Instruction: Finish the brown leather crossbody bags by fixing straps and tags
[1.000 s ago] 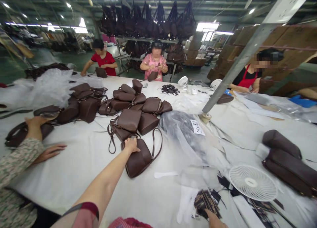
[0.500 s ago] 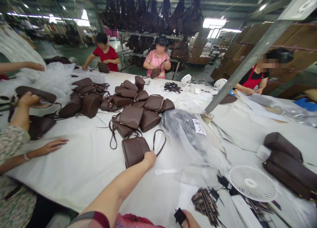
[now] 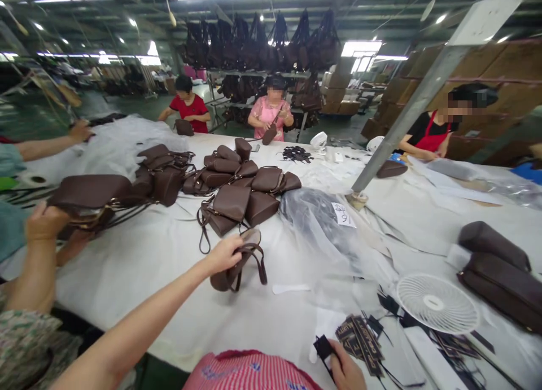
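My left hand (image 3: 228,253) is closed on the upper part of a small brown handbag (image 3: 221,281), held tilted above the white table with its strap (image 3: 259,266) hanging on the right. Part of its pale inside shows beside my fingers. Low in the view, my right hand (image 3: 348,368) is closed on a black tag (image 3: 324,349). Several printed black-and-gold tags (image 3: 359,342) lie spread on the table just right of that hand. Beyond my left hand, a pile of brown handbags (image 3: 232,202) rests on the table.
A white fan (image 3: 438,302) stands at the right, with two brown bags (image 3: 503,285) behind it. A plastic-wrapped bundle (image 3: 313,220) lies mid-table near a metal post (image 3: 393,136). At the left, a co-worker's hand (image 3: 44,223) holds a brown bag (image 3: 91,191). Other people work across the table.
My left hand has shifted left and turned the handbag, so its front no longer faces me. My right hand still holds the tag. The co-worker at the left has turned a bag.
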Action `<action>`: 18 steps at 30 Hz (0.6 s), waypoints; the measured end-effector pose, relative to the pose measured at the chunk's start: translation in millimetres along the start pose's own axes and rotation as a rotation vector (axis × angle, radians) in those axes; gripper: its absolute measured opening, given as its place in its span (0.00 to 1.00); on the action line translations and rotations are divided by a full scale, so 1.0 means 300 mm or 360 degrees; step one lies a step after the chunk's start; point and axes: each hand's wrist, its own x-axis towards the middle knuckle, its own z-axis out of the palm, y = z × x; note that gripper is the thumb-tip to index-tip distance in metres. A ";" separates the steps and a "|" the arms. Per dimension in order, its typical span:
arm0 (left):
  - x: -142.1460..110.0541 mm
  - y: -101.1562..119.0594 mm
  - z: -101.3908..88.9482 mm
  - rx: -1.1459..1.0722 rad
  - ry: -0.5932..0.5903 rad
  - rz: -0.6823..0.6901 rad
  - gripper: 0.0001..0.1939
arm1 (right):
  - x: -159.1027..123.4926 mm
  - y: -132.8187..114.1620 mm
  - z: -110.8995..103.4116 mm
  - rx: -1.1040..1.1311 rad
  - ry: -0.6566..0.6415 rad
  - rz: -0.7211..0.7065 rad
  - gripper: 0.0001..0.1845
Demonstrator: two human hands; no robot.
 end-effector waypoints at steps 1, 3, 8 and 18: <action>-0.027 -0.018 -0.034 -0.0135 0.0098 -0.0006 0.05 | 0.016 -0.022 -0.007 0.0029 -0.0025 0.0000 0.22; -0.089 -0.052 -0.046 -0.0400 0.0231 -0.0076 0.03 | 0.048 -0.073 -0.021 0.0112 -0.0045 -0.0011 0.23; -0.234 -0.099 0.162 -0.0879 0.0369 -0.0353 0.05 | 0.094 -0.226 -0.036 0.0347 -0.0225 -0.0008 0.30; -0.217 -0.060 0.281 -0.1402 0.0511 -0.0297 0.07 | 0.168 -0.368 0.025 0.0319 -0.0309 -0.0153 0.30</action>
